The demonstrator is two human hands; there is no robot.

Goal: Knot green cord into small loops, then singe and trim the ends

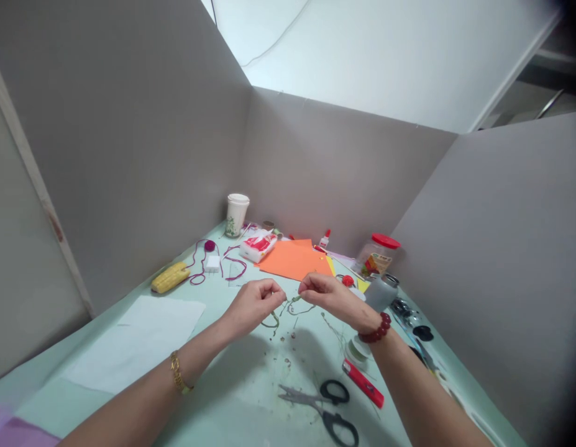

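My left hand (pixel 254 304) and my right hand (pixel 330 297) meet above the pale green table (pixel 250 397), fingertips pinching a thin green strand (pixel 290 303). Its loose length curls down toward the tabletop, where small green and brown bits lie scattered. A gold bracelet (pixel 178 372) circles my left wrist, and a dark red bead bracelet (pixel 375 328) circles my right wrist. Black-handled scissors (pixel 327 406) and a red utility knife (pixel 363 383) lie below my right forearm.
Grey partition walls (pixel 338 167) surround the table on three sides. At the back stand a orange paper sheet (pixel 294 259), a tissue pack (pixel 258 245), a paper cup (pixel 236 214) and a red-lidded jar (pixel 376 254). Purple yarn (pixel 204 261), a yellow corn-shaped object (pixel 170 277) and a white sheet (pixel 133 341) lie left.
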